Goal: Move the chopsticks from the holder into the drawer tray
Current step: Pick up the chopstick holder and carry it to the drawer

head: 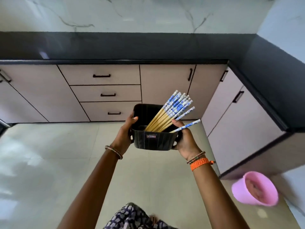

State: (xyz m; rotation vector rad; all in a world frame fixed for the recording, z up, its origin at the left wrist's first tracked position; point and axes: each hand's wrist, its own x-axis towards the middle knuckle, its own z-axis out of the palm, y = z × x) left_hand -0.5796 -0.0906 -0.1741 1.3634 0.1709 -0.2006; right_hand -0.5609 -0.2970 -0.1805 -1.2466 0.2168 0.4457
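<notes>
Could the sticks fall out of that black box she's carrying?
Maybe. The chopsticks lean far over the right rim of the black holder, and one lies loose across the right hand, so a tilt might spill them onto the floor. Both hands are full, left hand too, and all three drawers look shut.

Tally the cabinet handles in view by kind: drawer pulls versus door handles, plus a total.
Drawer pulls, horizontal: 3, top, middle, bottom
Door handles, upright or slanted: 4, at and far left
Total: 7
All drawers are shut.
</notes>
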